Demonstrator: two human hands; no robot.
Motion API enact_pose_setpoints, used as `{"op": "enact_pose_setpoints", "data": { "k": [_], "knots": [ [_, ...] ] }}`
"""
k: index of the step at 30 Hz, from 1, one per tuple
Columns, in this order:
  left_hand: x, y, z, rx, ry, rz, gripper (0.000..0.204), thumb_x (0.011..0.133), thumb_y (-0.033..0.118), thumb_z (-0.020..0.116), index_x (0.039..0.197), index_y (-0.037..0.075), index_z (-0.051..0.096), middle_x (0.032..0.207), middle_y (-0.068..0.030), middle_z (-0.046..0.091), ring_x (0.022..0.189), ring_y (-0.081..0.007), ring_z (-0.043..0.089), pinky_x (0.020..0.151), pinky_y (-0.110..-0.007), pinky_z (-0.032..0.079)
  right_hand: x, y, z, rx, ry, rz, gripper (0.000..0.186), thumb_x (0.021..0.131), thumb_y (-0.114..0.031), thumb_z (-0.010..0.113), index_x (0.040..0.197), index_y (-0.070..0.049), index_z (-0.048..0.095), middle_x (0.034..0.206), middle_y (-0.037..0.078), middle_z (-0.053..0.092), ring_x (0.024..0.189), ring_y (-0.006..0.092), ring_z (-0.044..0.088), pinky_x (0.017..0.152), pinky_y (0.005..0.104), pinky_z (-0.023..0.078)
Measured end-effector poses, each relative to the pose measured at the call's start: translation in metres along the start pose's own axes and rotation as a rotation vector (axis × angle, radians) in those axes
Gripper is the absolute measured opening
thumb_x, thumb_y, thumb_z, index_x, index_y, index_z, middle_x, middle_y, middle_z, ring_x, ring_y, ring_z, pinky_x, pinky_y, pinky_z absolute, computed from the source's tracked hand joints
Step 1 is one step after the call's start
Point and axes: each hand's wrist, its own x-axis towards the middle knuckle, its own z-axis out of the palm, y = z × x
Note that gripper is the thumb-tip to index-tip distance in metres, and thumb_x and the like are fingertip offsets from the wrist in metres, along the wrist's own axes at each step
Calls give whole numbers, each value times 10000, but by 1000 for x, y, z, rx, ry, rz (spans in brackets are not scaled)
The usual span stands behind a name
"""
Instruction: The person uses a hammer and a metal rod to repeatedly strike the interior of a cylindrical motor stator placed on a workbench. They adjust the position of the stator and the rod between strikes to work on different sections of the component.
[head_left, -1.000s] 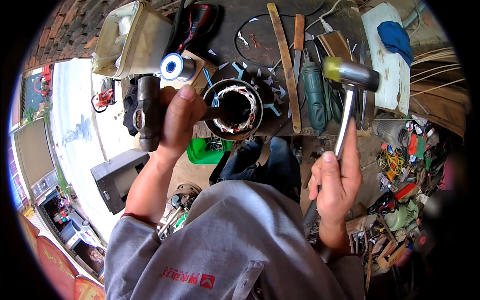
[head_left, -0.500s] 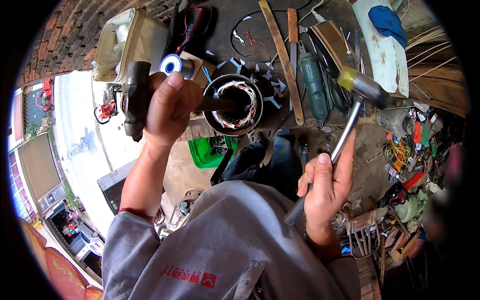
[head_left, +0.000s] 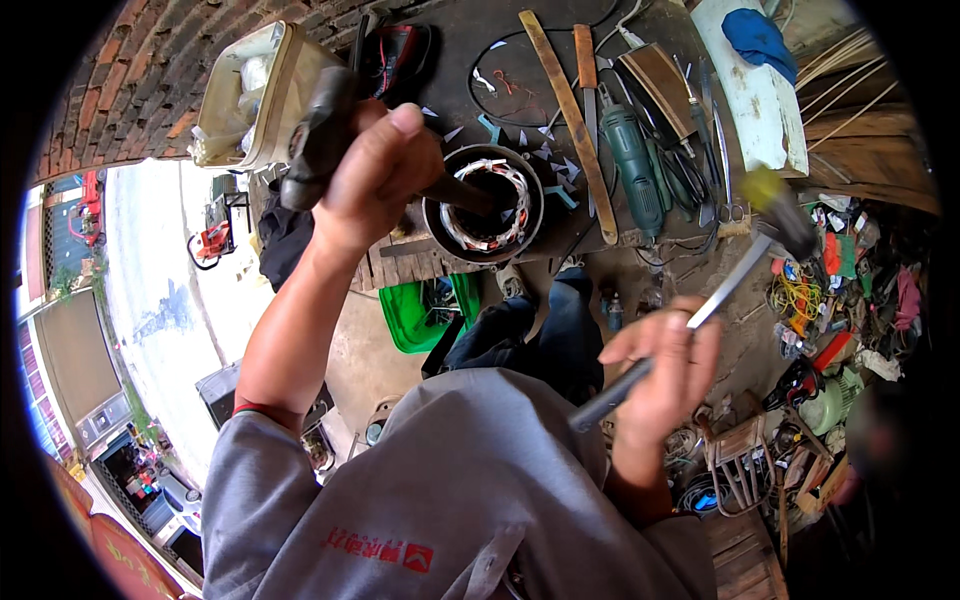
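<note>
My left hand point(head_left: 375, 185) is closed around the handle of a heavy dark sledgehammer point(head_left: 318, 150), close under its head. The free end of that handle points at the bore of a motor stator point(head_left: 538, 215), a round metal housing on the bench; whether it touches anything inside cannot be told. A ring of white-laced windings point(head_left: 460, 240) lines the housing. Out to the right, my right hand point(head_left: 665, 370) grips a mallet point(head_left: 740, 270) by its black handle. Its shaft is bare metal, and its yellow-faced head is smeared by motion, apart from the stator.
Strewn on the bench are paper triangles point(head_left: 570, 168), a long wooden strip point(head_left: 570, 125), a green power tool point(head_left: 632, 170) and scissors point(head_left: 732, 208). A plastic bucket point(head_left: 290, 100) stands far left. Below the bench edge sits a green bin point(head_left: 400, 315); clutter point(head_left: 800, 300) is heaped at right.
The sledgehammer and my left hand have shifted right and tilted, now covering the blue-and-white spool. My right hand has swung the mallet head outward to the right and lower.
</note>
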Motion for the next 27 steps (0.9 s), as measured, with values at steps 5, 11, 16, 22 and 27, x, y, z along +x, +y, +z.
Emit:
{"op": "enact_pose_setpoints", "data": {
  "k": [5,11,16,22,27],
  "knots": [
    [-2,-9,-22,109,-50,-50,481,948,265,453,510,119,317,445,-4,298,437,-133,284,496,-303,259,-12,-20,-9,910,-82,376,419,1017,-490,215,901,-163,449,562,-17,377,352,101,366,333,280,406],
    [4,-11,-12,60,-4,-43,333,876,190,628,606,88,463,497,3,446,443,-91,413,438,-252,303,-58,51,100,735,-365,1253,489,992,-473,347,613,-163,335,443,-27,258,294,116,274,286,300,273],
    [20,0,0,43,-94,-19,501,950,289,452,500,143,286,435,14,254,427,-138,248,501,-314,243,-24,19,33,840,-185,500,439,1029,-412,242,675,-176,350,452,-7,280,275,112,236,264,288,298],
    [23,-16,-28,-67,-153,-54,432,897,173,588,554,120,332,463,8,334,397,-95,301,414,-263,247,-51,47,85,1014,-59,402,448,1011,-432,321,652,-167,364,457,-6,301,361,111,295,364,293,293],
    [12,-4,-8,115,-112,-71,321,864,171,655,617,73,477,518,-10,481,446,-91,437,425,-240,325,-43,56,109,739,-327,1076,484,983,-469,404,627,-150,330,455,-23,258,326,115,223,337,295,254]
  ]
}}
